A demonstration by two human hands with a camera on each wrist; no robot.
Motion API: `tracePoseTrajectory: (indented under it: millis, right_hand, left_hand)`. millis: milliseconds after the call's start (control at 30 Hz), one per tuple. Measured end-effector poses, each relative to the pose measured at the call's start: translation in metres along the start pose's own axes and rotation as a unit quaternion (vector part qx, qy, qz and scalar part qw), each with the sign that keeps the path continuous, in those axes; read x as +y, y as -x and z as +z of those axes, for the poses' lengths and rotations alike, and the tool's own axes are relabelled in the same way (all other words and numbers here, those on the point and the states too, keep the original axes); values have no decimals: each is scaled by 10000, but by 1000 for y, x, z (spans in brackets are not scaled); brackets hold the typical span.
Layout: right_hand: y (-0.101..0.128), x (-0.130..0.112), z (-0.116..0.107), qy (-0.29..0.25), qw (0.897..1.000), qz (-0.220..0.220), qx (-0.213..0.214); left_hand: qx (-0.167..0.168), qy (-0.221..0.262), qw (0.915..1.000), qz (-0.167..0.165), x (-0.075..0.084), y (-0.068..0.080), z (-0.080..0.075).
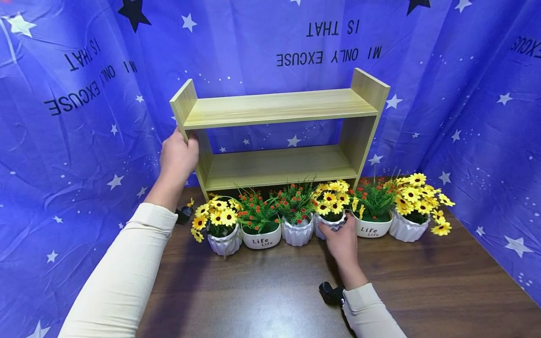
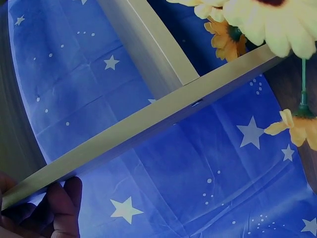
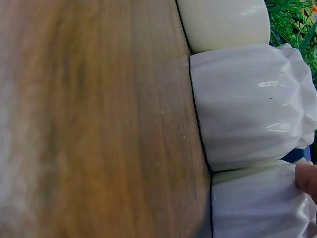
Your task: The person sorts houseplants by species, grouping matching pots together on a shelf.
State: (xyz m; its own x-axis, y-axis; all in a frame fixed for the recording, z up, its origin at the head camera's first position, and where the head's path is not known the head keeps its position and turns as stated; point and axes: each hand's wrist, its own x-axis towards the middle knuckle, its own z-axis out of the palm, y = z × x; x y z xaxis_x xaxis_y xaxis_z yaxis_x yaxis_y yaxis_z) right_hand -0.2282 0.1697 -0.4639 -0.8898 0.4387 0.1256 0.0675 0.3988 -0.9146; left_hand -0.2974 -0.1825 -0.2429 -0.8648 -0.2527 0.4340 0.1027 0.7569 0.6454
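**Two hands at a shelf and a row of flower pots**

The left hand closes around the front edge of the left side panel of the wooden shelf, thumb forward and fingers wrapped behind the board, as the left wrist view confirms. The shelf stands at the back of the worktop, against the blue star-printed cloth, with both boards bare. In front of it runs a line of six white pots. From the left: a ribbed pot of yellow flowers, a smooth pot marked "Life" with red blossoms, a ribbed pot of red blossoms, then the ribbed pot of yellow daisies. The right hand clasps this fourth pot from the front, fingers curled on its wall; the right wrist view shows one fingertip on the ribbing. Further right stand a second "Life" pot and a last ribbed pot. Judged from this, a sound grip takes the pot low on its body, lifts it straight, clear of its touching neighbours, while the left hand steadies the shelf.
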Motion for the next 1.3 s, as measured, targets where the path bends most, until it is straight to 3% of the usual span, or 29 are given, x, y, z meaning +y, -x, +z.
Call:
tracePoseTrajectory:
  millis: [467,767,1033,1300]
  right_hand:
    - [-2,4,1,-421,9989,191,13]
    - [0,5,-1,-1269,9916,164,204]
    - [6,5,-5,-1149,9925,179,368]
    - [11,-6,-14,-1137,9923,-96,488]
  left_hand:
    - [60,-42,10000,29,0,1,0]
    - [-3,-15,10000,-68,1,1,0]
    - [-76,-13,9999,-129,0,1,1]
    - [-23,-30,9999,-110,0,0,1]
